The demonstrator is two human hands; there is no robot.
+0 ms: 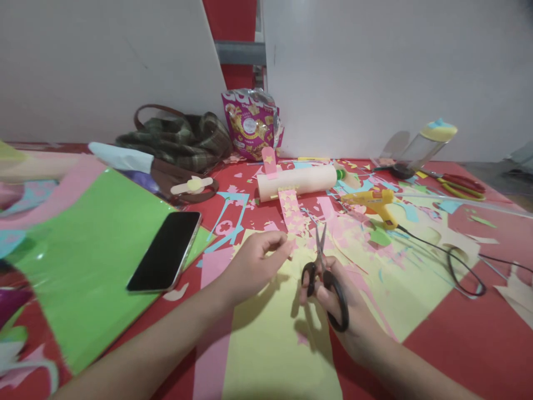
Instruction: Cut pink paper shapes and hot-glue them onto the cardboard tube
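My right hand (337,294) has its fingers through the black handles of a pair of scissors (320,255). Their blades are slightly apart and point away from me. To the left of the blades, my left hand (262,258) is closed in a pinch on a small pink paper piece (292,243), whose exact shape I cannot make out. Yellow paper (283,344) lies under both hands, with pink paper (213,333) along its left side. Beyond the hands, a pink strip with yellow stars (290,208) runs out from a cream paper tube (303,181).
A phone (166,253) rests on a green sheet (95,250) at the left. To the right lies a yellow glue gun (375,204) with its black cord. Pliers (462,186), a clear cylinder (427,145), a snack bag (252,125) and a plaid bag (179,139) stand or lie farther back among paper scraps.
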